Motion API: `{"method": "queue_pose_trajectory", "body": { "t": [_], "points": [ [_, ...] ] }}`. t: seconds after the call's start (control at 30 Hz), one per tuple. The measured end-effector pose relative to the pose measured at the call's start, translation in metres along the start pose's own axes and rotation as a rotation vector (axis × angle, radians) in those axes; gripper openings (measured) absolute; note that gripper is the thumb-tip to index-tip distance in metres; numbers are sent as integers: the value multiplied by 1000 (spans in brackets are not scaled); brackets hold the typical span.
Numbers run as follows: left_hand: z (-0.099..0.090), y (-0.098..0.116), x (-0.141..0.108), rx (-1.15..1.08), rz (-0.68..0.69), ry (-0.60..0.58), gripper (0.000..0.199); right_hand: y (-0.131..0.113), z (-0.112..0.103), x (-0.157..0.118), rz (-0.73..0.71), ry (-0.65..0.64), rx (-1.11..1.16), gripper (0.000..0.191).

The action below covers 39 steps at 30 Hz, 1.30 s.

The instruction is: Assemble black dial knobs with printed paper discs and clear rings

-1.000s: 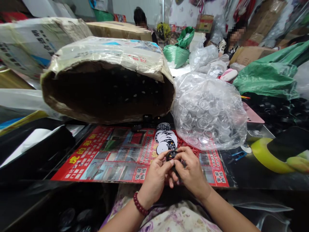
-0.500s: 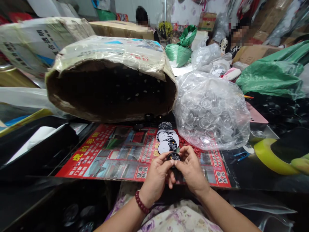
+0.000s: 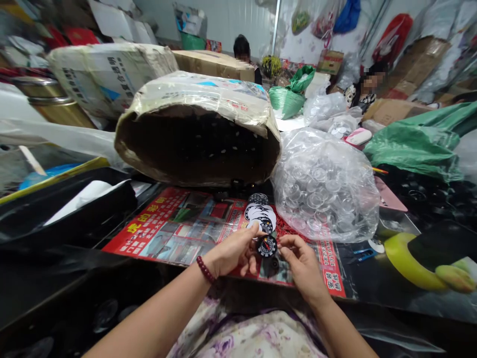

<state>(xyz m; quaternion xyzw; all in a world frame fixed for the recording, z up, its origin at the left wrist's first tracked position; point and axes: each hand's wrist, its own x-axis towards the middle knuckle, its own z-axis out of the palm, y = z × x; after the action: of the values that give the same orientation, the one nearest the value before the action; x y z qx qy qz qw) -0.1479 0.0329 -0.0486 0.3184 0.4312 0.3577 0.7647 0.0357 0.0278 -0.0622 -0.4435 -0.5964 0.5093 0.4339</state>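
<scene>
My left hand (image 3: pixel 238 250), with a dark red bead bracelet at the wrist, grips a small round black gauge (image 3: pixel 267 246) between thumb and fingers. Its dial faces up, with white marks and a red pointer. Just right of the gauge is my right hand (image 3: pixel 301 256), fingers loosely curled, thumb and fingertips slightly apart, nothing visible between them. Behind the gauge lies a fanned row of printed round dial cards (image 3: pixel 263 215), partly covered by my left thumb. Small red pieces (image 3: pixel 292 229) lie in a pile beside the cards. A small dark round part (image 3: pixel 275 263) shows below the gauge.
A large sack-covered carton (image 3: pixel 201 92) opens toward me, dark pieces inside. To its right stands a clear bag (image 3: pixel 320 184) of transparent round covers. A red printed sheet (image 3: pixel 167 223) covers the worktop. A blue clip (image 3: pixel 364 254) lies right. Two people sit farther back.
My right hand has let go of the gauge and moved slightly right. My left hand keeps the gauge, now turned face-up with its red pointer showing. The camera view has shifted.
</scene>
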Motion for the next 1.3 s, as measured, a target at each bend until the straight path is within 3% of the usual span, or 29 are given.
{"method": "queue_pose_trajectory", "body": {
  "t": [0.1, 0.37, 0.5, 0.6, 0.67, 0.77, 0.9, 0.97, 1.07, 1.17, 1.3],
  "points": [
    [-1, 7, 1, 112, -51, 37, 64, -2, -4, -4, -119, 21, -167, 11],
    [8, 12, -2, 344, -40, 81, 72, -13, 0, -7, -232, -34, -394, 13],
    [23, 4, -5, 589, 112, 37, 53, -16, 5, -7, -322, -62, -610, 15],
    [33, -6, -5, 704, 257, 120, 36, -12, 8, -6, -357, -45, -757, 19],
    [36, -13, -2, 678, 252, 147, 36, -10, 11, -7, -373, 2, -796, 18],
    [35, -21, 2, 414, 149, 110, 41, -10, 11, -8, -390, 70, -785, 21],
    [29, -23, 5, 61, 88, 71, 43, -11, -13, 5, -379, 108, -736, 20],
    [26, -20, 6, 64, 86, 92, 44, -8, -33, 20, -351, 174, -864, 19],
    [25, -14, 7, 206, 161, 181, 39, 0, -55, 45, -337, 145, -971, 13],
    [25, -8, 8, 231, 234, 243, 29, 9, -61, 60, -349, 88, -1033, 10],
    [20, -5, 7, 192, 189, 236, 31, 14, -61, 62, -398, 87, -1066, 16]
  ]
}}
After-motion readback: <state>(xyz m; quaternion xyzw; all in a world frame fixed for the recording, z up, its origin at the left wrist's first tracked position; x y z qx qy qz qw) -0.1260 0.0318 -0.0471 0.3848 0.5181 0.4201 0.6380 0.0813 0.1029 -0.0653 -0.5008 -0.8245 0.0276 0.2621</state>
